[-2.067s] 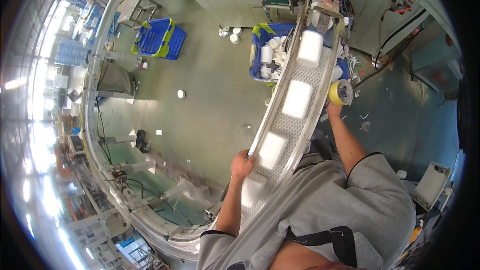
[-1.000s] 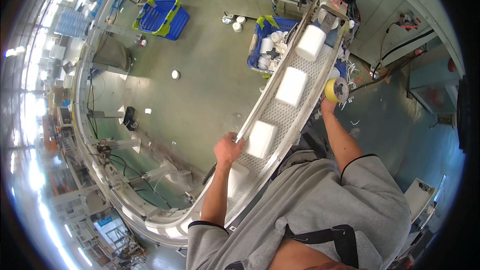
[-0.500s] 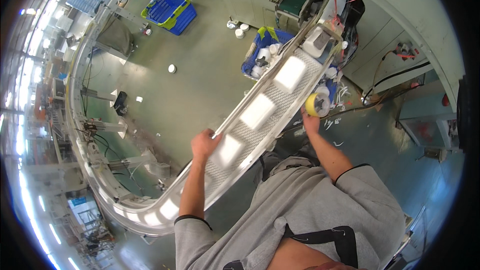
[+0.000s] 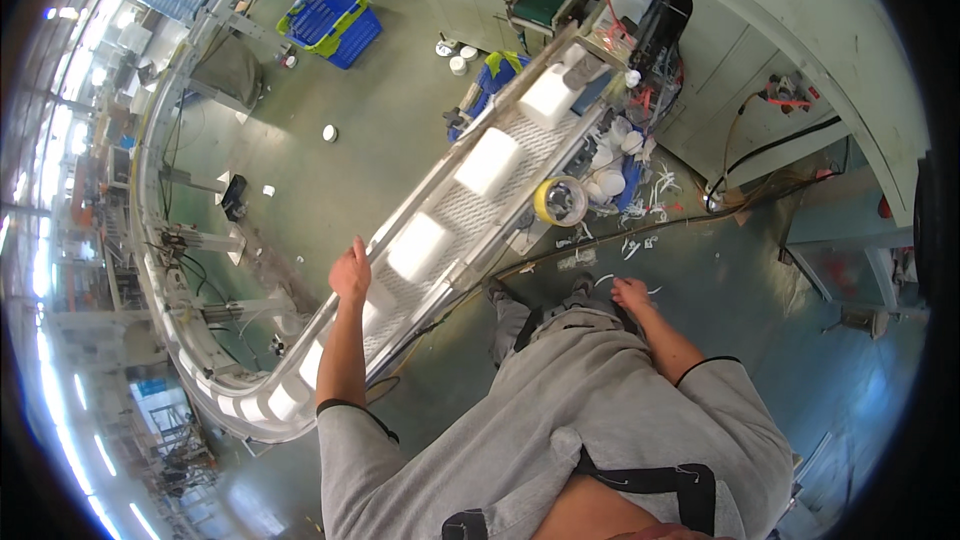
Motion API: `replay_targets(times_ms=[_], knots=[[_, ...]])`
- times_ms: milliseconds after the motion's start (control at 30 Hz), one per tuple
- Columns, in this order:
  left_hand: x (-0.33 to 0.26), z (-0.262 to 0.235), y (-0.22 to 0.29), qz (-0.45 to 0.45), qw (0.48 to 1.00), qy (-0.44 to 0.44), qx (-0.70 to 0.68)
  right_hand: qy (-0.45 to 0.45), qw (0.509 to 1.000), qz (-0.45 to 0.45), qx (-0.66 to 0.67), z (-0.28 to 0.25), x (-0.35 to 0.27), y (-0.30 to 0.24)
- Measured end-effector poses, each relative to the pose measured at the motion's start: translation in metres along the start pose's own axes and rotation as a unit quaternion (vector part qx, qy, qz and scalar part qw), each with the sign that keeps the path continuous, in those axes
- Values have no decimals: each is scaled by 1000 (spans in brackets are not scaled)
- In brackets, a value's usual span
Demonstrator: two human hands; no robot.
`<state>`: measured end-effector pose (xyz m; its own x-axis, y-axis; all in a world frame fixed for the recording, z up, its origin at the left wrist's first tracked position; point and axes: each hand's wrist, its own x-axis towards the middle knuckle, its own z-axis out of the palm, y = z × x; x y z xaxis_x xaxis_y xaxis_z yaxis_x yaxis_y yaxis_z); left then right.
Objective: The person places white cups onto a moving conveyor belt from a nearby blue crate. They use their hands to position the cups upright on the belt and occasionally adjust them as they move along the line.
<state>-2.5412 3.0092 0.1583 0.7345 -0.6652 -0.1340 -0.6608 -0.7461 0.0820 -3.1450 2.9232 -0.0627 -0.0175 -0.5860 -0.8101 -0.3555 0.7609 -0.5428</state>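
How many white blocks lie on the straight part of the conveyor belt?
3: one at the far end, one in the middle, one beside the left hand. More may be hidden beyond.

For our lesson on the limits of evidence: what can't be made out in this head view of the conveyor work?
- Left hand: on the belt's rail; its palm and grip face away.
- Right hand: too small to tell whether it holds anything.
- Tape roll: its support is unclear among clutter.
- Blocks: contents too small.
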Motion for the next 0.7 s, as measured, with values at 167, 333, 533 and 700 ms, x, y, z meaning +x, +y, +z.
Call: replay_targets(times_ms=[167,333,533,700], knots=[[-8,9,12,-58,996,55,39,43,998,2,-54,-50,-11,41],[-22,18,40,-6,992,123,36,53,998,23,-17,-74,-17,88],[-28,3,44,-2,998,44,48,47,988,-32,-146,-68,15,127],[-27,8,48,0,997,54,50,118,972,-107,-174,-23,18,97]])
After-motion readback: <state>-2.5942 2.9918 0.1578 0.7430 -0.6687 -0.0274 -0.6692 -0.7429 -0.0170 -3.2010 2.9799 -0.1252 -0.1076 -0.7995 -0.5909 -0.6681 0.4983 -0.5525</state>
